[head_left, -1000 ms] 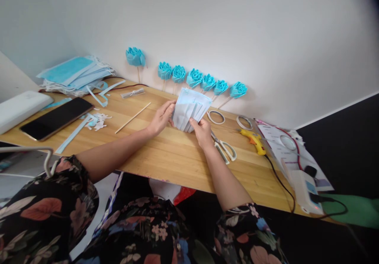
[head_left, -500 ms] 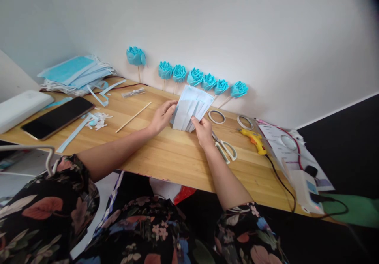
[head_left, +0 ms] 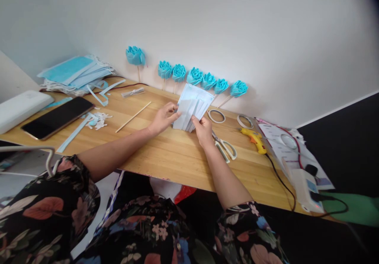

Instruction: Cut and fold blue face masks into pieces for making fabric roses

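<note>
Several pale blue-white pleated face mask sheets (head_left: 194, 102) are fanned out upright over the middle of the table. My right hand (head_left: 203, 132) pinches them at the lower right, thumb on the near face; its other fingers are partly hidden behind. At the left edge, my left hand (head_left: 162, 118) holds the sheets, with its thumb over the front and its fingers curled at the side. Behind the sheets, several blue mask-fabric roses (head_left: 195, 77) on sticks lean against the wall. Scissors (head_left: 223, 147) with pale handles lie just beside my right wrist.
A wooden stick (head_left: 133, 117) lies left of my left hand. Farther left are a phone (head_left: 59, 116), white scraps (head_left: 100, 120) and a stack of face masks (head_left: 77, 74). To the right are tape rolls (head_left: 216, 116), a yellow glue gun (head_left: 255, 139) with its cord, and a power strip (head_left: 306, 189).
My left thumb has come down across the front left edge of the sheets. My right hand keeps its pinch, and the sheets have hardly moved.
</note>
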{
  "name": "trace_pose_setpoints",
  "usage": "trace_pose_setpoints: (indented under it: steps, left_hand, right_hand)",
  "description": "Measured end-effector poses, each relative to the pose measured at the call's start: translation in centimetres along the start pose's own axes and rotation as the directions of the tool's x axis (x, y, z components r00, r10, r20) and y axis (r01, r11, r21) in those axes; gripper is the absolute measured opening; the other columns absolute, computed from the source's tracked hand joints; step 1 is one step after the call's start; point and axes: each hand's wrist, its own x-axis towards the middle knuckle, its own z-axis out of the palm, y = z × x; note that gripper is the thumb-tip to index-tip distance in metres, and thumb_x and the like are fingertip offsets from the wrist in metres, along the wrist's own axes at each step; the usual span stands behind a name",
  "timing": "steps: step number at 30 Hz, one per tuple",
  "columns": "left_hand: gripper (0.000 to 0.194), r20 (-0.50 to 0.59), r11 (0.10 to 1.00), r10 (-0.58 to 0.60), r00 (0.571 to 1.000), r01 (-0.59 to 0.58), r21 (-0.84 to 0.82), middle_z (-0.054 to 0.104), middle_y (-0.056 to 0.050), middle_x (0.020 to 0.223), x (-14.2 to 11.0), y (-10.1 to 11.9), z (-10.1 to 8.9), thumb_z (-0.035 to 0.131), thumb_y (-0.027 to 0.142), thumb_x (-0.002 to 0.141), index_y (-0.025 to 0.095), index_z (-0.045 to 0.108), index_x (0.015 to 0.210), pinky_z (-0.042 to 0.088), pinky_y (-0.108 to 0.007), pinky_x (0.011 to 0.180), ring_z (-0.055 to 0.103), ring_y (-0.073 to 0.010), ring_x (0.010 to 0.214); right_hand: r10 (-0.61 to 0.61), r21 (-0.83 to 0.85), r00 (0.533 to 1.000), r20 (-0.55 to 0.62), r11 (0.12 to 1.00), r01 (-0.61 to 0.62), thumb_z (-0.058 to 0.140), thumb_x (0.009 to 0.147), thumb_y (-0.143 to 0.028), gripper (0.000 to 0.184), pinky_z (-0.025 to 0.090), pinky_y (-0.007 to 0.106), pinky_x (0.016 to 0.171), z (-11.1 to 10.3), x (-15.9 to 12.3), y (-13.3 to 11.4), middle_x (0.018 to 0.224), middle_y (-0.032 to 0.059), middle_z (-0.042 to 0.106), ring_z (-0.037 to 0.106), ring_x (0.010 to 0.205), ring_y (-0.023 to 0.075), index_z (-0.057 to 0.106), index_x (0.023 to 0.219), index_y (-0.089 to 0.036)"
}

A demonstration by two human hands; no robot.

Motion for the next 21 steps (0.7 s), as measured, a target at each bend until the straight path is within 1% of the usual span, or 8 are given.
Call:
trace_pose_setpoints:
  steps: [3, 6, 9, 13, 15, 17, 19, 21]
  left_hand:
    - [0.034, 0.058, 0.999, -0.023, 0.998, 0.021, 0.032, 0.062, -0.005, 0.086, 0.0, -0.7, 0.1, 0.065, 0.051, 0.084, 0.017, 0.064, 0.078, 0.046, -0.033, 0.084, 0.059, -0.0197, 0.087]
    - [0.036, 0.085, 0.998, -0.057, 0.995, 0.058, -0.007, 0.064, -0.007, 0.09, 0.0, -0.9, 0.2, 0.066, 0.052, 0.082, 0.016, 0.068, 0.079, 0.047, -0.033, 0.083, 0.061, -0.0204, 0.089]
    - [0.041, 0.096, 0.987, -0.125, 0.987, 0.133, -0.085, 0.063, -0.006, 0.085, -0.1, -0.7, 0.3, 0.066, 0.056, 0.081, 0.016, 0.066, 0.074, 0.047, -0.031, 0.074, 0.059, -0.019, 0.082]
    - [0.048, 0.096, 0.956, -0.219, 0.971, 0.233, -0.177, 0.056, -0.001, 0.072, -0.1, 0.4, 0.1, 0.062, 0.063, 0.082, 0.017, 0.059, 0.069, 0.041, -0.028, 0.063, 0.051, -0.0138, 0.067]
    - [0.05, 0.082, 0.955, -0.22, 0.972, 0.231, -0.184, 0.051, 0.001, 0.066, -0.1, 0.8, -0.1, 0.063, 0.064, 0.081, 0.017, 0.054, 0.067, 0.039, -0.026, 0.061, 0.046, -0.0121, 0.064]
    - [0.049, 0.079, 0.958, -0.21, 0.975, 0.221, -0.184, 0.051, 0.002, 0.066, 0.0, 1.0, -0.1, 0.067, 0.064, 0.077, 0.018, 0.055, 0.069, 0.039, -0.025, 0.061, 0.046, -0.0117, 0.064]
    - [0.047, 0.099, 0.958, -0.204, 0.974, 0.219, -0.187, 0.057, 0.001, 0.072, 0.0, 0.9, 0.0, 0.07, 0.063, 0.074, 0.017, 0.06, 0.077, 0.04, -0.025, 0.063, 0.05, -0.0129, 0.068]
    - [0.046, 0.122, 0.963, -0.177, 0.977, 0.197, -0.183, 0.064, -0.002, 0.082, -0.1, 0.8, 0.2, 0.073, 0.061, 0.073, 0.017, 0.066, 0.085, 0.044, -0.026, 0.068, 0.056, -0.0159, 0.077]
  right_hand:
    - [-0.006, 0.012, 1.0, 0.001, 1.0, 0.006, 0.065, 0.081, -0.053, 0.036, 0.045, 0.027, 0.065, 0.0, 0.0, -0.1, 0.072, 0.0005, 0.064, 0.057, 0.071, 0.0166, 0.069, 0.08, -0.017]
    - [-0.012, 0.018, 1.0, 0.003, 1.0, 0.012, 0.065, 0.081, -0.052, 0.036, 0.046, 0.028, 0.067, 0.0, 0.0, 0.0, 0.072, 0.0006, 0.064, 0.057, 0.072, 0.0167, 0.069, 0.08, -0.017]
    - [-0.016, 0.029, 1.0, 0.001, 0.999, 0.016, 0.066, 0.081, -0.052, 0.036, 0.046, 0.028, 0.068, 0.0, 0.0, 0.2, 0.073, 0.0003, 0.064, 0.057, 0.071, 0.0161, 0.069, 0.08, -0.017]
    - [-0.019, 0.01, 1.0, -0.005, 1.0, 0.019, 0.066, 0.081, -0.053, 0.036, 0.046, 0.028, 0.068, 0.0, 0.1, 0.3, 0.07, -0.0003, 0.064, 0.058, 0.07, 0.0159, 0.069, 0.078, -0.017]
    - [-0.017, 0.022, 1.0, -0.007, 1.0, 0.017, 0.067, 0.08, -0.053, 0.036, 0.047, 0.028, 0.068, 0.0, 0.0, 0.0, 0.071, -0.0004, 0.066, 0.059, 0.071, 0.0161, 0.069, 0.079, -0.017]
    - [-0.005, 0.091, 1.0, -0.008, 0.996, 0.006, 0.069, 0.078, -0.053, 0.035, 0.049, 0.028, 0.07, 0.1, -0.1, -0.5, 0.075, 0.0002, 0.069, 0.06, 0.074, 0.0166, 0.069, 0.081, -0.018]
    - [0.032, 0.186, 0.999, -0.006, 0.982, -0.031, 0.071, 0.077, -0.052, 0.034, 0.05, 0.029, 0.073, 0.3, -0.3, -1.3, 0.081, 0.0014, 0.071, 0.062, 0.078, 0.0175, 0.07, 0.084, -0.019]
    - [0.078, 0.249, 0.997, 0.0, 0.966, -0.075, 0.072, 0.075, -0.052, 0.034, 0.052, 0.03, 0.074, 0.4, -0.4, -2.1, 0.085, 0.0027, 0.073, 0.064, 0.081, 0.0184, 0.07, 0.086, -0.019]
